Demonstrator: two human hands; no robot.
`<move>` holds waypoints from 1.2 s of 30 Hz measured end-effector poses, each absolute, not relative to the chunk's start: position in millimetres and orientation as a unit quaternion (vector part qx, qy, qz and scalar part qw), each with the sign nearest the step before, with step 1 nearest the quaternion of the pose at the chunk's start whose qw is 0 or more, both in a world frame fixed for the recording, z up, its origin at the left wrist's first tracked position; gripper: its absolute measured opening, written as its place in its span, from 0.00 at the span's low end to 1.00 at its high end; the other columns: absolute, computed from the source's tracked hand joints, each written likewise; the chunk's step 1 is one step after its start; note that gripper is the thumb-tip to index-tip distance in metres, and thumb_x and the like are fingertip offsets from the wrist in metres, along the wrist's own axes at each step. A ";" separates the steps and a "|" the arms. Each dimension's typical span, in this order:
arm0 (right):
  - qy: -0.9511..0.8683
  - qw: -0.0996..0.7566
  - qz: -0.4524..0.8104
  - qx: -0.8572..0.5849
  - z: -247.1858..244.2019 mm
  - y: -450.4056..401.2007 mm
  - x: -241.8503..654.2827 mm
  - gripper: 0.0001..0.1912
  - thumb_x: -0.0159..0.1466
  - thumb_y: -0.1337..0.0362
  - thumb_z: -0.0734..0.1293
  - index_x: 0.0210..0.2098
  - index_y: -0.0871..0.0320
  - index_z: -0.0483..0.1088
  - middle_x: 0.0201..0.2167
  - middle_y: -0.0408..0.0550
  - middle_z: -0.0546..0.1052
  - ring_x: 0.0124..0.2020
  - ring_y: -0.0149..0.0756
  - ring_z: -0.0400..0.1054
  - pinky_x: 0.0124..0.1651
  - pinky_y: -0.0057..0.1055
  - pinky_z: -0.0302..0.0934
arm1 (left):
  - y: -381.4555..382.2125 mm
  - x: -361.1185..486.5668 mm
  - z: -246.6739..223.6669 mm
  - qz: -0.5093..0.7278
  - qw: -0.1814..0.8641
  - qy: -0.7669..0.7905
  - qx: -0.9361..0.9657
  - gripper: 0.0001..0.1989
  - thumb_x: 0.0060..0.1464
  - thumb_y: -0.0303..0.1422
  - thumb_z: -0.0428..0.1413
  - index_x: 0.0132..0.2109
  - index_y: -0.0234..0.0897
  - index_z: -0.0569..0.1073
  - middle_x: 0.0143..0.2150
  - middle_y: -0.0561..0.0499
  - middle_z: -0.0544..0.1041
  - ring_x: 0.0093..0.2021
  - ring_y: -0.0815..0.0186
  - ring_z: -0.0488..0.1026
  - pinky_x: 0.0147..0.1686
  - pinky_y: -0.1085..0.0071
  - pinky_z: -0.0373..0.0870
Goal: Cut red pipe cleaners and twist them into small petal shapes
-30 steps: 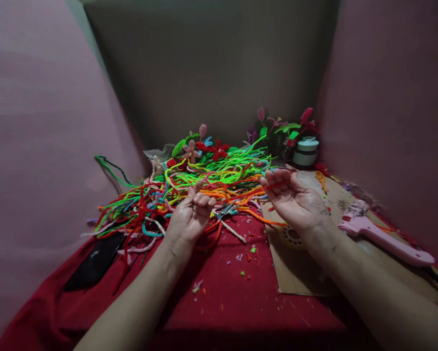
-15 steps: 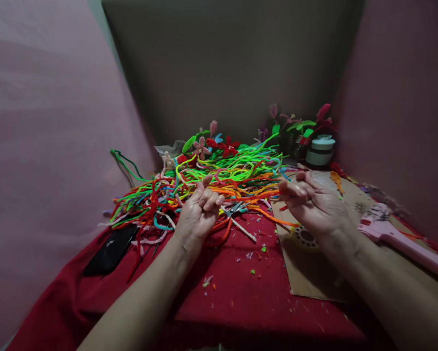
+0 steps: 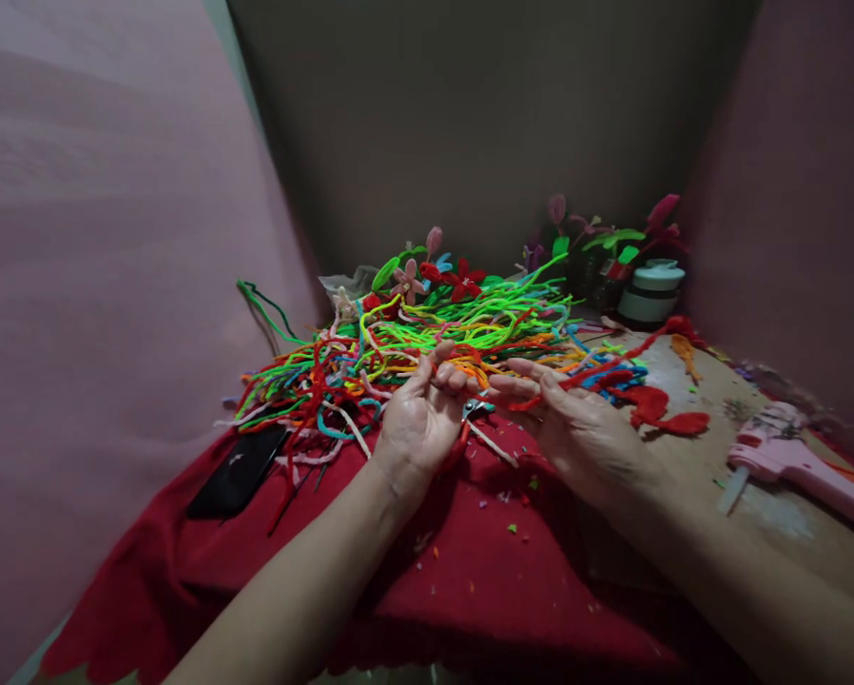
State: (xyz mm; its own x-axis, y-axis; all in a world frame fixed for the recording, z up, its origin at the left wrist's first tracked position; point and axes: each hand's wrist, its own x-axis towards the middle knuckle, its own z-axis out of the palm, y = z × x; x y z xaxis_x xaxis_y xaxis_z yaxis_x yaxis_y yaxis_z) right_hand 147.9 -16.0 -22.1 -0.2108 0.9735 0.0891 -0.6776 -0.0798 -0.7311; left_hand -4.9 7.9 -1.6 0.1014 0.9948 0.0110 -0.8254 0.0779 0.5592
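Observation:
My left hand (image 3: 423,414) is palm up over the red cloth, its fingers curled and closed on a red pipe cleaner. Close beside it, my right hand (image 3: 584,428) pinches the same red pipe cleaner (image 3: 609,366) between thumb and fingers. One length of it trails to the right past the fingers, and the bit between the hands is partly hidden. Just behind the hands lies a heap of coloured pipe cleaners (image 3: 462,328). A small cutting tool (image 3: 475,409) with red handles lies partly covered by my left hand.
Red fuzzy petals (image 3: 659,409) lie on the cardboard (image 3: 673,366). A pink glue gun (image 3: 776,452) is at the right, a black phone (image 3: 234,476) at the left. Pipe-cleaner flowers (image 3: 462,281) and a lidded jar (image 3: 651,293) stand behind. Fluff scraps dot the red cloth (image 3: 484,580).
My hands have come closer together; my right hand has turned, its fingers now reaching toward the left. The red petals now show on the cardboard. The view has shifted slightly left.

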 end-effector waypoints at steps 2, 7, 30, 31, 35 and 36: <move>-0.335 0.594 0.692 -0.237 -21.8 -14.1 151.1 0.12 0.63 0.61 0.63 0.43 0.59 0.70 0.35 0.51 0.79 0.37 0.35 0.74 0.44 0.34 0.65 | 8.8 -4.7 -3.3 0.643 0.693 0.234 0.228 0.14 0.62 0.31 0.45 0.40 0.30 0.74 0.25 0.52 0.69 0.27 0.72 0.69 0.32 0.74 0.68; -0.312 0.628 0.672 -0.237 -18.0 -9.7 160.7 0.10 0.63 0.64 0.61 0.41 0.60 0.70 0.33 0.51 0.79 0.35 0.39 0.74 0.41 0.39 0.67 | 4.2 -4.6 -5.7 0.583 0.678 0.311 0.323 0.11 0.47 0.32 0.62 0.38 0.31 0.76 0.28 0.53 0.72 0.23 0.75 0.66 0.22 0.78 0.63; -0.437 0.545 0.642 -0.317 -24.2 -20.0 154.1 0.07 0.53 0.62 0.71 0.27 0.61 0.75 0.21 0.44 0.75 0.20 0.27 0.67 0.23 0.23 0.60 | -9.9 7.9 -3.3 0.590 0.626 0.349 0.372 0.11 0.38 0.30 0.65 0.27 0.30 0.72 0.21 0.56 0.69 0.17 0.79 0.62 0.17 0.81 0.56; -0.435 0.549 0.640 -0.317 -23.9 -20.0 154.8 0.07 0.53 0.62 0.71 0.27 0.61 0.75 0.22 0.43 0.75 0.20 0.27 0.67 0.23 0.24 0.61 | -9.4 7.2 -2.9 0.597 0.627 0.344 0.362 0.11 0.38 0.29 0.66 0.27 0.30 0.71 0.21 0.56 0.69 0.18 0.79 0.62 0.17 0.82 0.56; -0.439 0.549 0.638 -0.313 -22.8 -21.5 155.4 0.06 0.54 0.63 0.70 0.27 0.61 0.74 0.21 0.43 0.74 0.20 0.27 0.66 0.24 0.24 0.60 | -8.0 6.6 -5.1 0.600 0.637 0.331 0.353 0.12 0.38 0.29 0.66 0.27 0.31 0.69 0.20 0.57 0.67 0.17 0.80 0.61 0.17 0.82 0.55; -0.441 0.550 0.636 -0.313 -22.6 -22.2 154.6 0.06 0.54 0.63 0.71 0.28 0.61 0.74 0.21 0.43 0.74 0.20 0.27 0.66 0.23 0.24 0.59 | -8.3 7.4 -6.1 0.596 0.641 0.330 0.354 0.12 0.38 0.29 0.66 0.27 0.31 0.69 0.19 0.58 0.66 0.17 0.79 0.61 0.17 0.82 0.55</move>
